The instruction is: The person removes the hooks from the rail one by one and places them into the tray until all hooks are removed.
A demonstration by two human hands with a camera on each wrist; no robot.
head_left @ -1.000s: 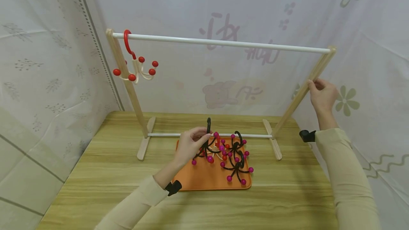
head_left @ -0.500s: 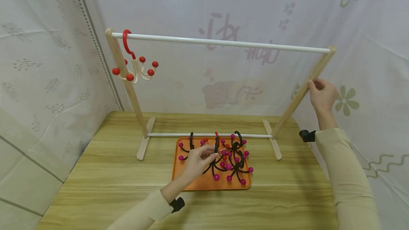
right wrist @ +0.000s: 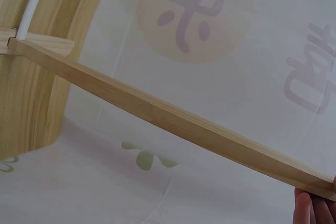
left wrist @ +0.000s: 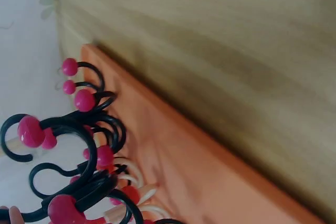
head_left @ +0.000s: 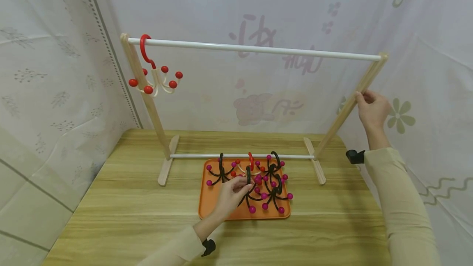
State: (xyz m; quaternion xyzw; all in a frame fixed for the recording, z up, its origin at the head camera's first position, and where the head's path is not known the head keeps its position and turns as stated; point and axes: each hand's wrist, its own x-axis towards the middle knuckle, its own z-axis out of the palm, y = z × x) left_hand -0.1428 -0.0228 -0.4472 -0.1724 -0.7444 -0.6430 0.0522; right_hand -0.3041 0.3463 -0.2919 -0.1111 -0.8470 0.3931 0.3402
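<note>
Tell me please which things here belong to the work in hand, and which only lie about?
In use:
- left hand pinching a black hook hanger
- orange tray holding the hangers
- right hand holding the wooden rack
- red hook hanger hung on its white rail

Just around:
- table
- patterned curtain

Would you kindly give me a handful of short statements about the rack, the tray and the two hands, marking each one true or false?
1. A red-and-cream hook hanger hangs at the left end of the white top rail. True.
2. The right hand holds the rack's right wooden post. True.
3. The orange tray stands on the floor. False: it lies on the wooden table, in front of the rack's lower rail.
4. The left hand rests flat on bare table. False: its fingers pinch a black hanger with pink balls over the tray.
5. Three hangers hang on the top rail. False: only one does.
</note>
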